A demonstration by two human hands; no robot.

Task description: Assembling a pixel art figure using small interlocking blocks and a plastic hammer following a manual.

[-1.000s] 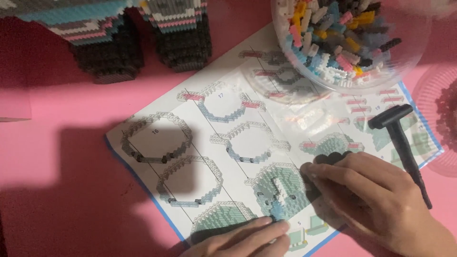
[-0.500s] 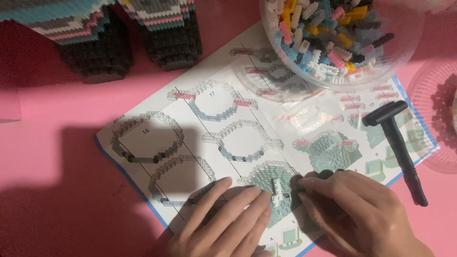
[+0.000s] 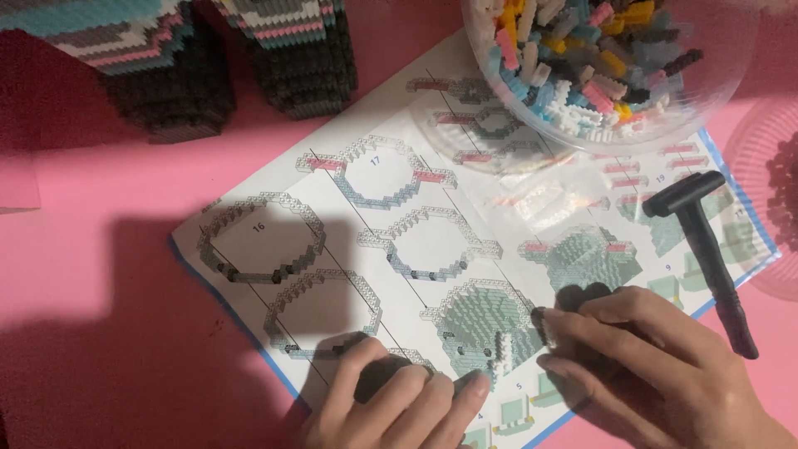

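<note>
An instruction sheet (image 3: 349, 241) with pictures of ring-shaped brick layers lies on the pink table. My left hand (image 3: 391, 403) rests flat on its lower edge, fingers together, pointing right. My right hand (image 3: 657, 366) is curled over the sheet at the lower right, its fingertips pinching a small white brick piece (image 3: 502, 351) against a teal drawing. The two hands' fingertips nearly meet there.
A clear bowl (image 3: 607, 66) of mixed small bricks stands at the top right, overlapping the sheet. A black hammer-like tool (image 3: 706, 249) lies right of my right hand. A dark built brick model (image 3: 191, 66) stands at the top left. Another clear dish (image 3: 773, 208) sits at the right edge.
My left hand has come up from the bottom edge onto the sheet and spread flat. My right hand stays curled on the teal drawing, now with white pieces at its fingertips.
</note>
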